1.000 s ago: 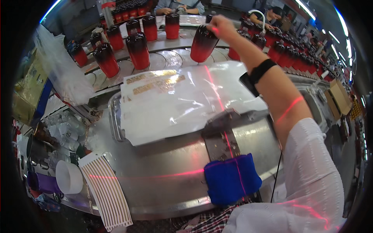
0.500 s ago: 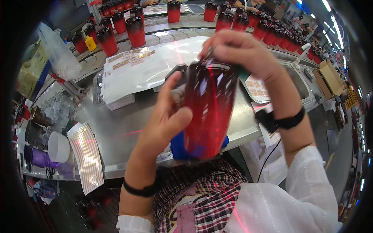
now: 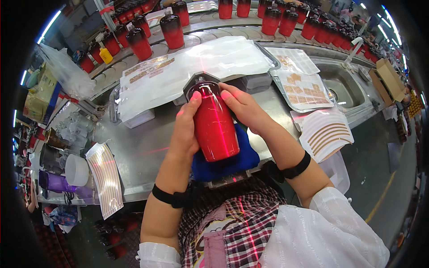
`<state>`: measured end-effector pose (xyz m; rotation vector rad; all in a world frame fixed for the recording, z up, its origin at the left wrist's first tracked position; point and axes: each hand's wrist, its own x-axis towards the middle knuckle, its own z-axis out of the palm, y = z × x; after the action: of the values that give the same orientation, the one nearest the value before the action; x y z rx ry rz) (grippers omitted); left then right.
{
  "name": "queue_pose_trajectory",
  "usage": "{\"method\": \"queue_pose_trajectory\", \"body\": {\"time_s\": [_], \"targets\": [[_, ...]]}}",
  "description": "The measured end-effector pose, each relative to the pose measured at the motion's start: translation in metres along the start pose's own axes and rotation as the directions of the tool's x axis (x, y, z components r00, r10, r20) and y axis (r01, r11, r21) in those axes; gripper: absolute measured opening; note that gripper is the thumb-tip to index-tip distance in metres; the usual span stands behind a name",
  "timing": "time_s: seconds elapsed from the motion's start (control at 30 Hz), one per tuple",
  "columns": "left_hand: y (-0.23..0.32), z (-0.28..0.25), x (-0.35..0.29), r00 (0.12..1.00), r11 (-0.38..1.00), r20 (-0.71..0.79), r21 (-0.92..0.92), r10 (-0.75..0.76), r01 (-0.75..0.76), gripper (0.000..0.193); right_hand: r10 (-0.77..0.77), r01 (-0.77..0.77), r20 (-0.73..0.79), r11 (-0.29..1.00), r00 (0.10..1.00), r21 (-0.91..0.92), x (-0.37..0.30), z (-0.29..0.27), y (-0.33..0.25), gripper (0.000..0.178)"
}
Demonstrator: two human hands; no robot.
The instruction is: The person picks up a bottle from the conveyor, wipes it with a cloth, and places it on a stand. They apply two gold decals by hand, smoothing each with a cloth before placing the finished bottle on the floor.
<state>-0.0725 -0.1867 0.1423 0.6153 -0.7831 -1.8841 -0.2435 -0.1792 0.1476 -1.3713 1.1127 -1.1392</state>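
A glossy bottle (image 3: 215,129), red below and dark at the shoulders, lies tilted with its neck away from me and its base toward me. My left hand (image 3: 185,125) grips its left side, thumb near the shoulder. My right hand (image 3: 243,107) holds the upper right side with fingers against the shoulder. The neck sits within a dark angular bracket (image 3: 191,85). Beneath the base is a blue cloth pad (image 3: 248,156). A red laser line runs lengthwise down the bottle.
White sheets with gold decals (image 3: 152,69) cover boxes behind the bracket. More decal sheets (image 3: 308,91) and striped strips (image 3: 328,134) lie right, before a sink (image 3: 353,87). A striped strip (image 3: 106,178) and white tub (image 3: 77,170) stand left. Several red bottles (image 3: 172,31) line the conveyor.
The bottle has gone from being held up, blurred, to resting on the blue pad with its neck at the bracket. My right hand has moved from the neck down to its side.
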Motion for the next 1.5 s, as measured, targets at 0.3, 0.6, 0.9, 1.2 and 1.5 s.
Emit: {"method": "queue_pose_trajectory", "body": {"time_s": [0.3,0.6,0.9,1.2,1.5], "targets": [[0.009,-0.008,-0.002,0.998,0.994,0.056,0.103,-0.043,0.037,0.046,-0.186,0.171,-0.023,0.939,0.982,-0.297,-0.031,-0.002,0.007,0.047],[0.010,0.001,0.000,0.997,0.952,-0.028,0.297,-0.066,0.071,0.040,-0.288,0.268,0.012,0.876,0.958,-0.400,-0.044,-0.018,0.015,0.045],[-0.001,-0.006,-0.024,0.999,0.942,-0.031,0.335,0.044,-0.031,0.053,-0.242,0.200,0.079,0.527,0.967,-0.826,-0.051,-0.143,-0.052,0.030],[-0.010,-0.005,-0.020,0.997,0.893,0.027,0.443,0.076,-0.080,0.070,0.149,-0.389,-0.385,-0.001,0.911,-0.921,0.094,-0.315,0.018,0.055],[-0.020,-0.008,-0.024,0.967,0.868,-0.137,0.480,0.213,-0.123,0.067,0.343,-0.417,-0.481,-0.248,0.807,-0.875,0.102,-0.345,0.031,0.043]]}}
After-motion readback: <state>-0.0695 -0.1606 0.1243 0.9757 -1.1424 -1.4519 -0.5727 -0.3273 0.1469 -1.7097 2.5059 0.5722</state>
